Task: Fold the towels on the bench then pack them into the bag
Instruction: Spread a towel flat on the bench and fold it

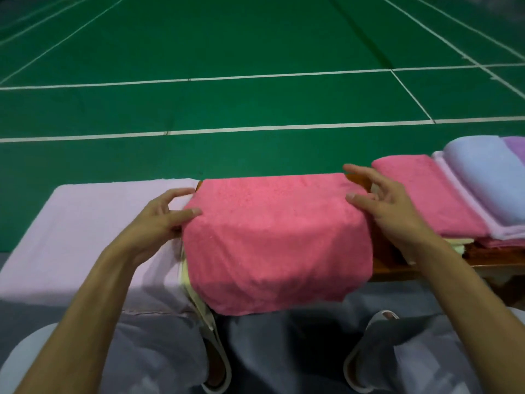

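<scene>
One lilac towel (93, 223) lies flat at the left. The left hand (153, 223) sets its thumb on the left end of the one pink towel (272, 237); whether it pinches is unclear. That towel lies straight ahead, long axis left to right, near side hanging off the bench (397, 268). The right hand (389, 211), fingers spread, thumbs its right end, equally near. Rightmost, a pile (443, 200) shows four folded towels on top. No bag visible.
</scene>
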Action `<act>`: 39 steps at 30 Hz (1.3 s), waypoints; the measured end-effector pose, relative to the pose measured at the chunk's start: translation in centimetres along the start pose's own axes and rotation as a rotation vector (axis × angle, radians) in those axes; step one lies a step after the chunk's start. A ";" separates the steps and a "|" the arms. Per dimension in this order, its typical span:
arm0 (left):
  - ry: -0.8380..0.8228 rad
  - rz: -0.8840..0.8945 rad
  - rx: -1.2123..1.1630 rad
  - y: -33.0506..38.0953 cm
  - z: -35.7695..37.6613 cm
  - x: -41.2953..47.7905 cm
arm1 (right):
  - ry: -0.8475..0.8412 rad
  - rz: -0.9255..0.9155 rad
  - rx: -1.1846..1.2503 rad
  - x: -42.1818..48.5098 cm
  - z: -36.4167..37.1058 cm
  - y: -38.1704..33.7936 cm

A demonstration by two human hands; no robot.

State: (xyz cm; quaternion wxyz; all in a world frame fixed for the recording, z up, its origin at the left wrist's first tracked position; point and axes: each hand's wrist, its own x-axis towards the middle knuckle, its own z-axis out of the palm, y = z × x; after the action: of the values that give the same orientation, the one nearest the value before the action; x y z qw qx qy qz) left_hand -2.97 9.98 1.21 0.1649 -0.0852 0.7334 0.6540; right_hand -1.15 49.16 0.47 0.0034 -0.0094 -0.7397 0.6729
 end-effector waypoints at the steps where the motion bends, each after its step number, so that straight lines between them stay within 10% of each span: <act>1: -0.027 0.030 -0.028 0.2 -0.4 -0.2 | 0.020 -0.018 0.003 0.1 -0.5 -0.7; 11: -0.057 0.162 -0.065 1.3 -1.4 0.6 | -0.184 0.067 0.190 0.6 -2.2 -3.0; 21: -0.038 0.222 0.204 1.8 -1.7 0.8 | -0.260 -0.042 -0.781 1.8 -4.5 -2.3; 30: -0.068 0.168 0.185 3.2 -2.6 -0.2 | -0.191 0.036 -0.274 0.9 -4.9 -4.7; 39: -0.005 0.180 0.722 4.1 -2.6 -0.5 | -0.330 0.024 -0.685 1.3 -5.5 -5.4</act>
State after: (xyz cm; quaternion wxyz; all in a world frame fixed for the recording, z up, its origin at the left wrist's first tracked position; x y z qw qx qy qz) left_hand -4.28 7.86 5.42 0.1277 0.0449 0.9209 0.3654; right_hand -2.39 54.16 6.38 -0.1270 0.0896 -0.9121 0.3793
